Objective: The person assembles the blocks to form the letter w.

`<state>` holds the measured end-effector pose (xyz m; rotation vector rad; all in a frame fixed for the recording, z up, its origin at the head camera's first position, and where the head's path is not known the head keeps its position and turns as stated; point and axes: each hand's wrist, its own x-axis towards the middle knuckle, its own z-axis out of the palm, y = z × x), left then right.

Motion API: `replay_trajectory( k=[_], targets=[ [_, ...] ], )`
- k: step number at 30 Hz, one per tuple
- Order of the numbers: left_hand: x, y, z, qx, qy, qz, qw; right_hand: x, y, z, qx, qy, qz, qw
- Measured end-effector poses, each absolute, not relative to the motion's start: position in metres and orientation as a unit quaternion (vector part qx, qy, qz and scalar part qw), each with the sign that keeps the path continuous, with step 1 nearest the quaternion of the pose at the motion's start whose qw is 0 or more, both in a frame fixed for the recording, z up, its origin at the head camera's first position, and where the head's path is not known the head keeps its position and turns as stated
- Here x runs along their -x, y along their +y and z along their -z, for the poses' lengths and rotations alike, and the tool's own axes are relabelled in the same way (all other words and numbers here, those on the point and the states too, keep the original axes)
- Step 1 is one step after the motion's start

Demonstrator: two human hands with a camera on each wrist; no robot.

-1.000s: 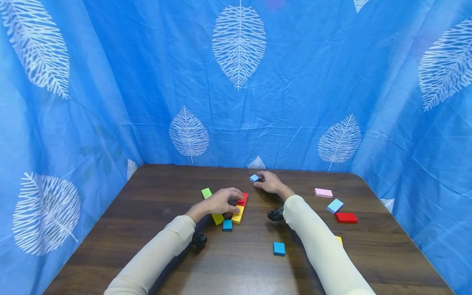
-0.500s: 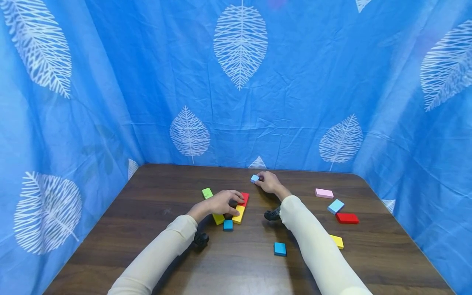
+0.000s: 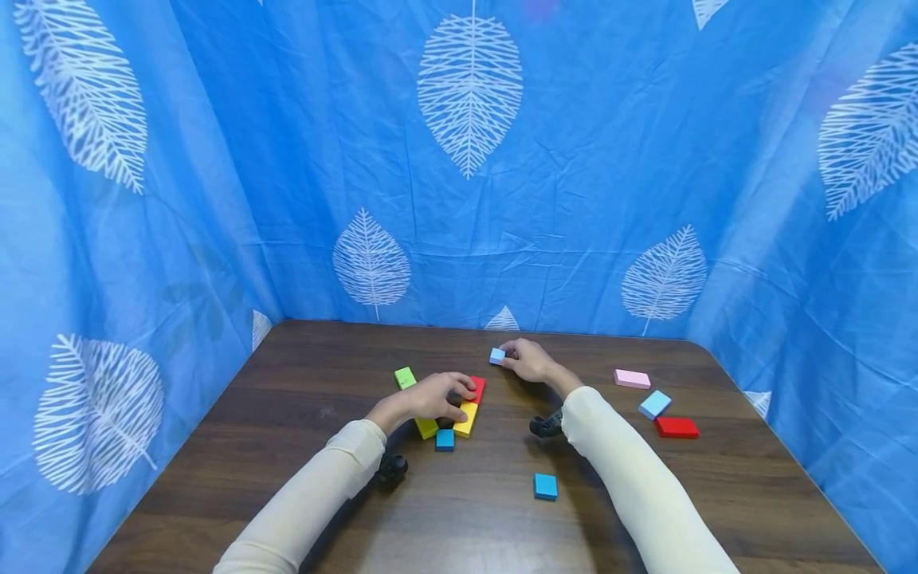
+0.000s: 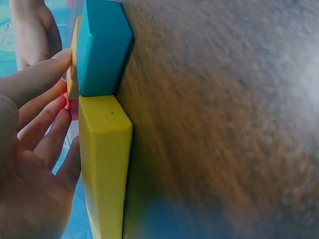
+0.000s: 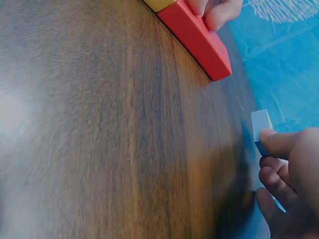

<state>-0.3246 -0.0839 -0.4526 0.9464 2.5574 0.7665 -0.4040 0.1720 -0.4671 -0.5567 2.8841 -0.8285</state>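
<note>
From 1 o'clock, the right hand (image 3: 531, 360), pinching a pale-blue block (image 3: 496, 356), is nearing the red block (image 5: 194, 36) the left hand (image 3: 430, 396), fingers relaxed, is touching.

Table (image 3: 459, 518) under left hand (image 3: 433, 396) and right hand (image 3: 532, 361): wood-grained, smooth, glossy in patches. Red block (image 5: 196, 39) touching left hand, pale blue block (image 5: 259, 123) in right hand: smooth, matt. Yellow block (image 4: 105, 164) beside left hand: smooth, satin, few specks. Curtain (image 3: 574, 183) beyond hands: creased, cloth-like. Sleeves (image 3: 308, 490) behind hands: matt cloth.
</note>
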Motion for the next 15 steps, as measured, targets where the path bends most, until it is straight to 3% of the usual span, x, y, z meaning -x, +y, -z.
replay_trajectory(
  k=[15],
  targets=[
    [0.323, -0.081, 0.45, -0.312, 0.899, -0.259, 0.163, 0.388, 0.174, 0.459, 0.222, 0.934, 0.271, 0.072]
  ],
)
